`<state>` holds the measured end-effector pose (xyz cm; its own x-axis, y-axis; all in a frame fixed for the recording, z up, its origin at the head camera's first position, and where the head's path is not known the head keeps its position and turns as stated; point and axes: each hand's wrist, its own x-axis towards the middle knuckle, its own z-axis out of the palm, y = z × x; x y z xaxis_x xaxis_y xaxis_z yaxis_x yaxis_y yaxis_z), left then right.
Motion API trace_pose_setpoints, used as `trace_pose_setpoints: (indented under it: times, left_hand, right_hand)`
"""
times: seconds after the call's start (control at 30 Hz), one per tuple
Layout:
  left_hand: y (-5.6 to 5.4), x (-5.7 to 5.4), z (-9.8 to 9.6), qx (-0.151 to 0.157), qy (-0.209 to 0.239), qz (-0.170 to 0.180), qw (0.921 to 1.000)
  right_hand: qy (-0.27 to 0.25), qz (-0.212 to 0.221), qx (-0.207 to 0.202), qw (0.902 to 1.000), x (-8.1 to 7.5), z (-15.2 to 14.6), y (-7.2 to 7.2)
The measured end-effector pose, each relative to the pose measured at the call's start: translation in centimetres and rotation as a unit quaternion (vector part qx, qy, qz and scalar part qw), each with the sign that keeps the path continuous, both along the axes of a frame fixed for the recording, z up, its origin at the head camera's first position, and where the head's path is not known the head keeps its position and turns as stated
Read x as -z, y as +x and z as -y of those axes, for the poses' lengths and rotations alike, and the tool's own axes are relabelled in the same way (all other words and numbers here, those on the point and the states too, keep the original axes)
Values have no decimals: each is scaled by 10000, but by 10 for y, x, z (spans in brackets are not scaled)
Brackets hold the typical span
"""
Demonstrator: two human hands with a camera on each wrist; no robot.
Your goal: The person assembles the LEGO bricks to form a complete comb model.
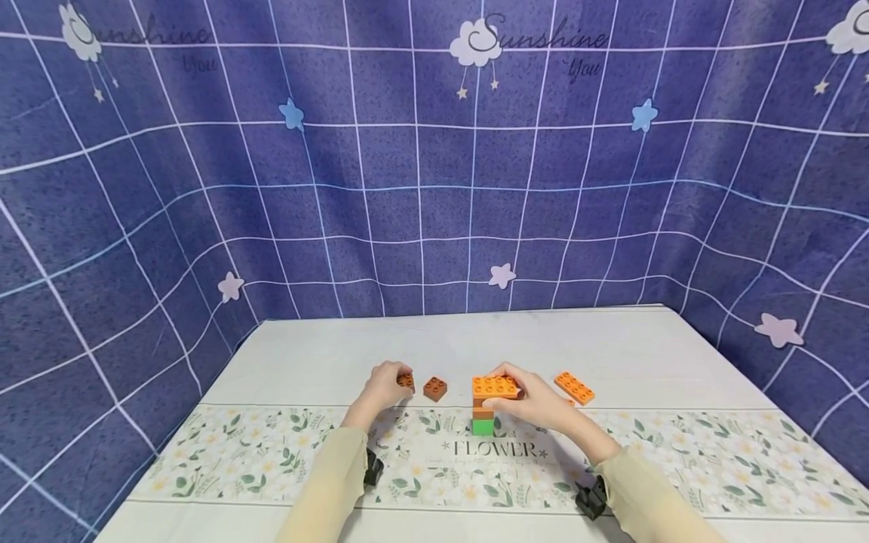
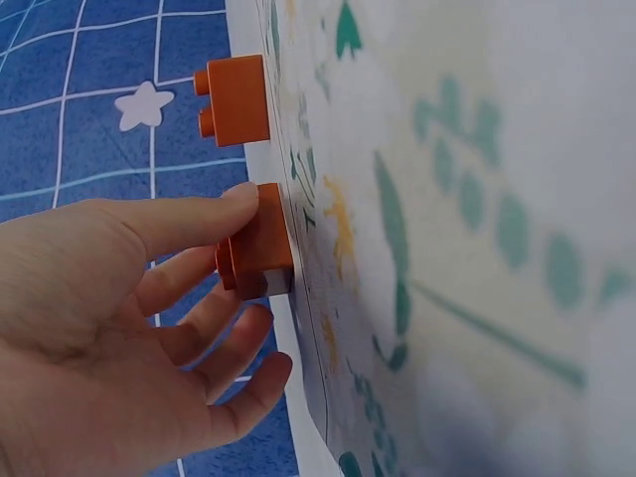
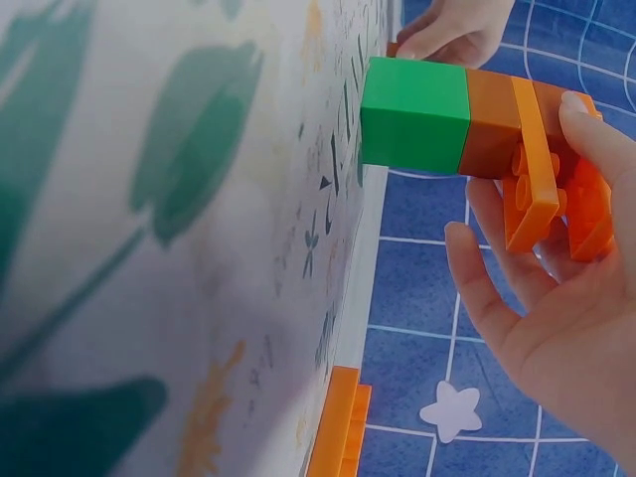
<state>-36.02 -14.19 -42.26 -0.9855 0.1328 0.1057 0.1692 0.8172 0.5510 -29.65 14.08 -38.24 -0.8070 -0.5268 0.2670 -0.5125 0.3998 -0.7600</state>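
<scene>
My left hand (image 1: 387,387) pinches a brown square toy building brick (image 2: 263,243) low at the table surface, thumb on its near side and fingers behind. A second brown brick (image 1: 435,389) sits just right of it. In front of my right hand (image 1: 536,400) stands a small upright tower. At its foot is a green block (image 3: 415,114), then a brown brick (image 3: 492,124), a thin orange plate (image 3: 537,149), another brown brick and a long orange plate (image 1: 495,386) on top. My right thumb and fingers grip the tower's upper end; the fingers are partly hidden behind it.
A long orange plate (image 1: 575,388) lies on the table right of my right hand, with a bit of orange showing beside that hand. A white table (image 1: 326,347) bears a floral cloth band printed with "FLOWER". A blue gridded curtain (image 1: 407,211) hangs behind the table.
</scene>
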Motion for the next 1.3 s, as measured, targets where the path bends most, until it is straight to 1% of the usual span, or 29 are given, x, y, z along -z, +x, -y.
trace_pose_setpoints:
  times: [0.17,0.33,0.47,0.73,0.8,0.97,1.13,1.17,1.3]
  left_hand:
    - [-1,2,3,-55,13,49,10000]
    - [-3,2,3,-28,34,69,10000]
    - [-4,2,4,-13,186,45,9998]
    - [0,1,0,24,517,-197,9985]
    - [2,0,-2,91,571,-263,9980]
    - [5,-2,-7,303,496,-498,9971]
    - [8,-5,-10,301,516,-516,9969]
    - [9,-6,-11,293,536,-502,9969]
    - [11,-8,-11,309,634,-475,9964]
  right_hand:
    - [50,17,29,10000,0,1,0]
    - [49,79,42,9999,-1,2,0]
    - [90,86,67,9999,-1,2,0]
    - [105,133,47,9998,0,2,0]
    - [118,128,50,9998,1,2,-1]
    - [99,116,60,9999,0,2,0]
    - [104,85,73,9999,-1,1,1]
    - [103,59,65,9999,0,1,1]
    - [126,32,97,9999,16,-3,-13]
